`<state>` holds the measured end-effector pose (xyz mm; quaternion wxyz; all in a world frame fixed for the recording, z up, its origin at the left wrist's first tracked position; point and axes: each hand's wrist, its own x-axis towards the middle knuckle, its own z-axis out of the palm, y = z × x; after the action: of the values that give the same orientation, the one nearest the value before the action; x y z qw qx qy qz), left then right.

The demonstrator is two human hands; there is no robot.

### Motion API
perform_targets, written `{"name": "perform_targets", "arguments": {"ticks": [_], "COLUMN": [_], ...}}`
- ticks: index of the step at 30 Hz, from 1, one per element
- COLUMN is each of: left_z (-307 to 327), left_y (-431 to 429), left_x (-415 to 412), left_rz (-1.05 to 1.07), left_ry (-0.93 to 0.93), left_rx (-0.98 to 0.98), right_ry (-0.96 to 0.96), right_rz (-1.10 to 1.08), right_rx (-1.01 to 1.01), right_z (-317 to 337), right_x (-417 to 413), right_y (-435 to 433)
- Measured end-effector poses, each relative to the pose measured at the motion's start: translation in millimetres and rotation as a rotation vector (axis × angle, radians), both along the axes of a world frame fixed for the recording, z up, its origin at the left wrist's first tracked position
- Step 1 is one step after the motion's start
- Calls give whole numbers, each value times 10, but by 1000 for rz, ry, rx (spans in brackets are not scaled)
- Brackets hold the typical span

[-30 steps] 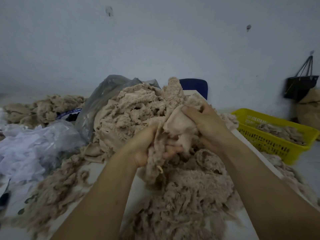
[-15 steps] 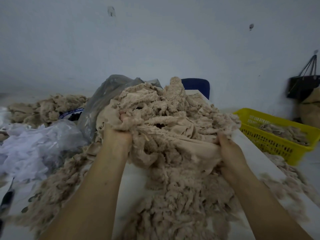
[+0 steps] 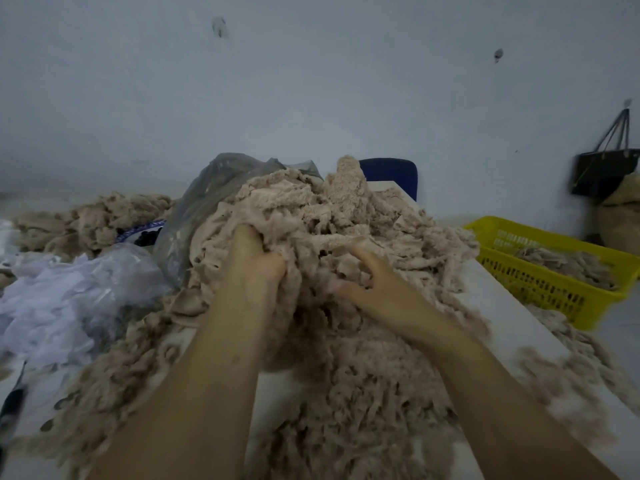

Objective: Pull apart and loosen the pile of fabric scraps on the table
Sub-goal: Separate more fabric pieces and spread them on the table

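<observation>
A big heap of beige fabric scraps (image 3: 374, 223) rises in the middle of the white table (image 3: 502, 306). Looser, fluffier scraps (image 3: 363, 393) spread out below it toward me. My left hand (image 3: 254, 268) is dug into the left side of the heap, its fingers buried in the cloth and gripping it. My right hand (image 3: 374, 282) sits close beside it at the heap's centre, fingers curled round a bunch of scraps. Both fingertips are hidden in the fabric.
A yellow plastic basket (image 3: 540, 289) with scraps stands off the table's right edge. A grey plastic bag (image 3: 207, 202) and white plastic (image 3: 69, 292) lie at the left, another scrap pile (image 3: 86, 216) behind. A blue chair back (image 3: 391, 171) and a black bag (image 3: 602, 168) are at the wall.
My hands, spread wide apart half a second ago while stretching a clump, have come back together at the heap's middle and dug into it again.
</observation>
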<state>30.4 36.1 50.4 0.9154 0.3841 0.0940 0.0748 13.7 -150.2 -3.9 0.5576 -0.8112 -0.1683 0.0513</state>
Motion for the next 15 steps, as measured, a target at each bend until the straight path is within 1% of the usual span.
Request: {"name": "perform_targets", "arguments": {"ticks": [1,2,3,4,5,6,7,10,13,15], "left_z": [7,42,75,69,52,13,-18,-111,-222,-277], "left_y": [-50,-111,-193,-249,-312,-346,-379,-483,-519,-539], "left_x": [-22,-85,-146,-175,-191,-231,-247,-286,-271,-296], "left_rz": [-41,-147,-211,-225,-237,-237,-250,-164,-63,-55], "left_ry": [-25,-36,-38,-12,2,3,-7,-71,-127,-159], "left_rx": [-43,-71,-94,-72,-40,13,78,292,454,584], "right_ry": [-67,-94,-92,-94,-63,-39,-38,-65,-221,-297], "right_rz": [50,83,75,54,20,-16,-59,-116,-133,-140], "right_rx": [-29,-40,-3,39,123,209,217,196,260,261], "right_z": [56,66,69,61,82,58,45,7,21,46], "right_x": [-27,0,28,28,12,40,41,-31,-150,-183], "right_y": [87,133,203,264,301,299,287,259,273,284]}}
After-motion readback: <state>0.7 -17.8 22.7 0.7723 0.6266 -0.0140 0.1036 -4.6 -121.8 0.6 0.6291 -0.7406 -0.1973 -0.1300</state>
